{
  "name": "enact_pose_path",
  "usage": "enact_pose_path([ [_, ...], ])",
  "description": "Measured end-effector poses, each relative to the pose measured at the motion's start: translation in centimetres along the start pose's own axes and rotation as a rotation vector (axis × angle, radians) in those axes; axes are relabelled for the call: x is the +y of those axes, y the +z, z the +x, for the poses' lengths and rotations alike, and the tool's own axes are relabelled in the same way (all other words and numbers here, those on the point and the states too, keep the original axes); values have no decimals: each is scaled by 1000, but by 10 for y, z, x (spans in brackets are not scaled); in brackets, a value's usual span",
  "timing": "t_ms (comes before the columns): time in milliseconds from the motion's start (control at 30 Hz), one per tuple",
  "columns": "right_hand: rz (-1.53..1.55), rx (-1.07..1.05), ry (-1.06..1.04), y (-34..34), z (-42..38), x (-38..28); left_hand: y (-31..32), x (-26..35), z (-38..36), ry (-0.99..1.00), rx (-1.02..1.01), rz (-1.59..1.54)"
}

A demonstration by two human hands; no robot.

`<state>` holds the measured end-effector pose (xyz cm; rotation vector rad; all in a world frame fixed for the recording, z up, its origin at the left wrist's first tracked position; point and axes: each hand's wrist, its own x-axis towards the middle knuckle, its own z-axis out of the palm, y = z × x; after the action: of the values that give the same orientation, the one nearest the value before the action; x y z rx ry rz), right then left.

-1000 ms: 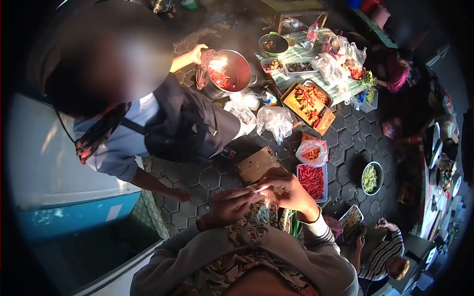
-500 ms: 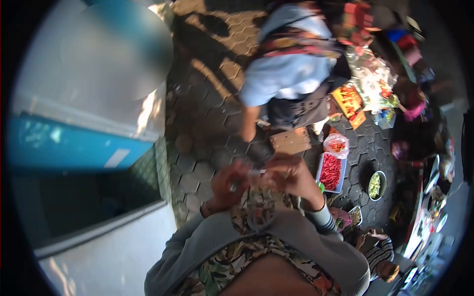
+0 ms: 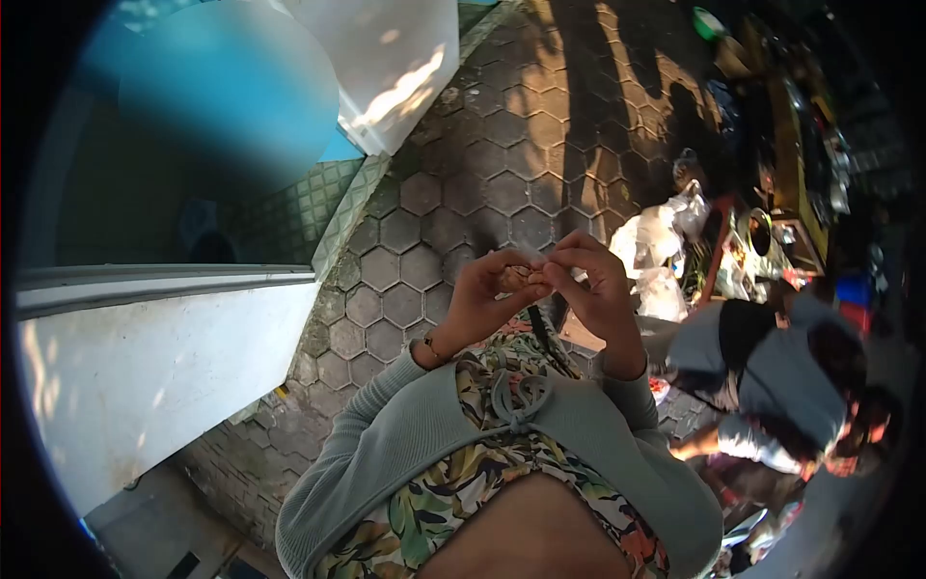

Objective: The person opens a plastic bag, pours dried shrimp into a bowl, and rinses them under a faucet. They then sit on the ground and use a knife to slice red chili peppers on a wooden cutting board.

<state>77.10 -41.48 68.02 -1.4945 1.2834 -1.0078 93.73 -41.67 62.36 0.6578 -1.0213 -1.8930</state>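
Observation:
Both hands are together in front of my chest, in the middle of the view. My left hand [image 3: 482, 299] has its fingers curled round a small brownish bundle [image 3: 521, 278], seemingly in clear plastic. Thumb and fingers of my right hand [image 3: 590, 280] pinch the near end of it, at its right side and top edge. What exactly the bundle contains is too small to make out. A bracelet shows at my left wrist.
Hexagonal paving [image 3: 415, 232] runs ahead. A white wall [image 3: 164, 372] and a dark opening are at the left. White plastic bags [image 3: 656, 241] lie at the right. Another person [image 3: 772, 357] bends over at the right, near blue and red containers.
The view has turned, so the other person now appears lower and farther right, and more paving shows ahead. My hands stay together and look sharper, with the bundle now visible between them.

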Motion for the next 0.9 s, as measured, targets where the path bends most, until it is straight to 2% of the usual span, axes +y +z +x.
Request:
enact_pose_path([
  [33,-109,-30,-19,-5,19,3,-6,4,13,-2,19,4],
  [100,-52,-65,-27,-13,54,12,-18,13,42,72,20,179],
  [233,1,-141,-48,-36,130,12,-33,30,108,78,69,121],
  [300,-67,-202,-87,-51,167,5,-36,46,144,119,67,152],
  [367,-32,-159,-148,-62,196,13,-39,57,174,104,72,233],
  [433,-135,-148,-306,-74,223,16,-41,62,197,80,71,303],
  [467,-99,-139,-294,-79,231,20,-42,63,209,85,108,368],
  [533,-72,-82,-263,-89,250,26,-44,67,238,109,116,439],
  [633,-1,20,-205,-107,278,43,-47,66,285,36,126,629],
  [700,145,135,-127,-119,299,53,-48,62,324,150,101,681],
  [800,157,300,-161,-141,336,78,-48,55,389,215,60,542],
  [900,120,449,-112,-167,382,94,-49,64,461,258,-40,625],
])
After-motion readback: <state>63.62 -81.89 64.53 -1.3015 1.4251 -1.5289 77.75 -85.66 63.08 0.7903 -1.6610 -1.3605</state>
